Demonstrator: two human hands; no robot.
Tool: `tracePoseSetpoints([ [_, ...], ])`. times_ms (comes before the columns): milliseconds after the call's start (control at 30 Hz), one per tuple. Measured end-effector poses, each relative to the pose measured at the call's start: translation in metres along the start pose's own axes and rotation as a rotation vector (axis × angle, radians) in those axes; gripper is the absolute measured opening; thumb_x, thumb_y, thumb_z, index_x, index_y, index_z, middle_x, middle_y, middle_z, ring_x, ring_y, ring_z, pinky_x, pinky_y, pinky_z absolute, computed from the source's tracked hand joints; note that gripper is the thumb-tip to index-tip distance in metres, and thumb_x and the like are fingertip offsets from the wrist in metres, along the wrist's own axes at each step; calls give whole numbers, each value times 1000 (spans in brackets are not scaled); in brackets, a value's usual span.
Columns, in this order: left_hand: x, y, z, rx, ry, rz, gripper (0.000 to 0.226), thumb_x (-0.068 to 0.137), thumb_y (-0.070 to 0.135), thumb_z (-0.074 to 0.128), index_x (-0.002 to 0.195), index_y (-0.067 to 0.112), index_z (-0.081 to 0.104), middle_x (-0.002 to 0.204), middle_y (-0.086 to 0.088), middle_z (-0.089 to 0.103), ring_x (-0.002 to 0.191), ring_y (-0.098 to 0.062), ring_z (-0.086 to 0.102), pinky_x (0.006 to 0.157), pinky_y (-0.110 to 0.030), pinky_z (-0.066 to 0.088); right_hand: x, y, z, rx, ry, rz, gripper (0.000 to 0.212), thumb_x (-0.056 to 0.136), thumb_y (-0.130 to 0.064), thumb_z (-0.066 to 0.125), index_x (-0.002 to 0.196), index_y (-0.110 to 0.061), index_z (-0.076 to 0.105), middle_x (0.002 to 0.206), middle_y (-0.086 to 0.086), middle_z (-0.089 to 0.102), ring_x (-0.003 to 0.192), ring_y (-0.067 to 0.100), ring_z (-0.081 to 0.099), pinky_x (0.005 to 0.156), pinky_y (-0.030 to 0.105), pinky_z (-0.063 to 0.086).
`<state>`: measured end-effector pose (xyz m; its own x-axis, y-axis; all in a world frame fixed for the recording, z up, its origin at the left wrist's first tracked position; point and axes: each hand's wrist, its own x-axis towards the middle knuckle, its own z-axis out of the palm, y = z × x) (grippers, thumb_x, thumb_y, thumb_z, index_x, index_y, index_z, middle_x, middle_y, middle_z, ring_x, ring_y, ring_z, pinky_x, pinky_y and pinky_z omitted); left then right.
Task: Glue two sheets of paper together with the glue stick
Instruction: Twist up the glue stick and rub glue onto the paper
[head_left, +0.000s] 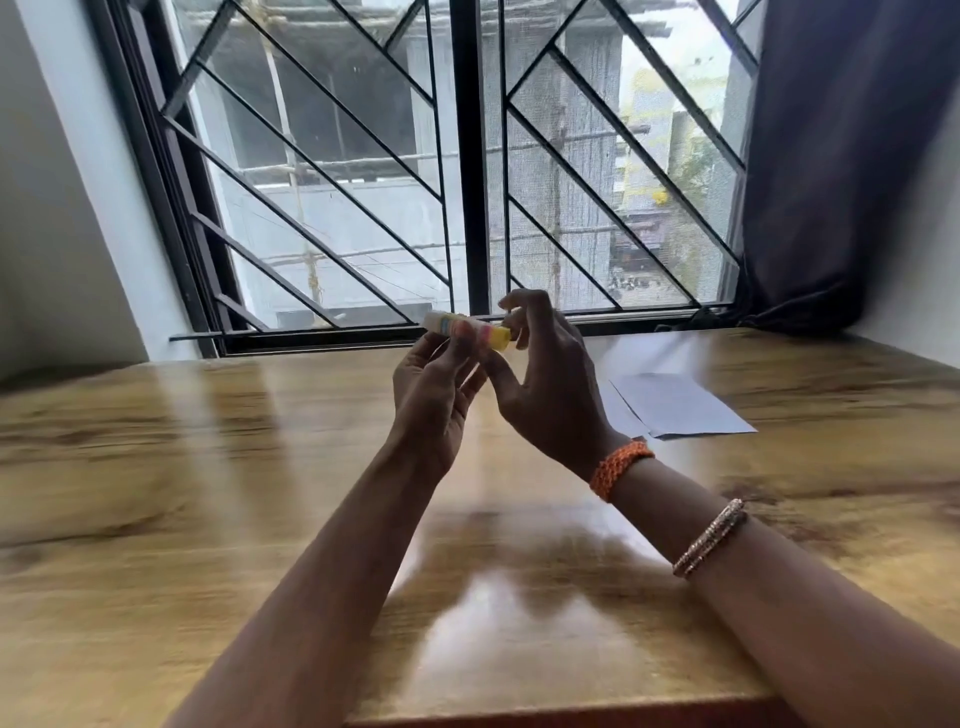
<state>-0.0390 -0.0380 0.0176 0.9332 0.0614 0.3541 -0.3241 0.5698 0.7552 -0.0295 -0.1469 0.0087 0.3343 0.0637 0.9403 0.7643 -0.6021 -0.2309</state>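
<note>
A small glue stick (457, 326), white with a yellow end and coloured label, is held sideways in the air above the wooden table (208, 467). My left hand (434, 395) grips its middle from below with the fingertips. My right hand (545, 384) has its fingers around the yellow end on the right. Whether the cap is on or off is too blurred to tell. White paper sheets (675, 405) lie flat and overlapping on the table, to the right of my hands.
A barred window (467, 182) runs along the table's far edge. A dark curtain (831, 156) hangs at the right and bunches onto the table's back corner. A white wall stands at the left. The table's near edge is at the bottom.
</note>
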Motion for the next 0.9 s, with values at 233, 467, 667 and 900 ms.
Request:
tracePoseSetpoints([
  [233,0,1,1,18,60,4,18,91,11,53,75,17,60,62,9,69,62,-2,66,75,-20,49,0,4,-2,-126,4,-171,17,78,-5,70,88,-3,57,75,8,62,71,26,54,65,34,45],
  [467,1,3,-1,15,25,0,21,89,8,55,75,19,67,69,10,71,72,-3,66,74,-21,48,6,-6,3,496,-20,405,18,87,-4,63,78,-5,48,66,18,63,58,25,59,56,39,50],
  [667,2,4,-2,-31,52,12,14,87,6,56,84,18,63,69,9,72,72,-5,68,83,-26,51,1,-4,9,704,-84,557,18,85,-5,65,96,-13,54,81,18,62,70,15,57,58,21,46],
  [900,3,3,-3,-32,116,8,19,87,5,59,75,20,60,71,8,68,73,-5,64,72,-22,48,2,-5,8,622,-76,564,12,87,-7,64,81,-14,57,65,4,63,56,8,55,54,21,43],
])
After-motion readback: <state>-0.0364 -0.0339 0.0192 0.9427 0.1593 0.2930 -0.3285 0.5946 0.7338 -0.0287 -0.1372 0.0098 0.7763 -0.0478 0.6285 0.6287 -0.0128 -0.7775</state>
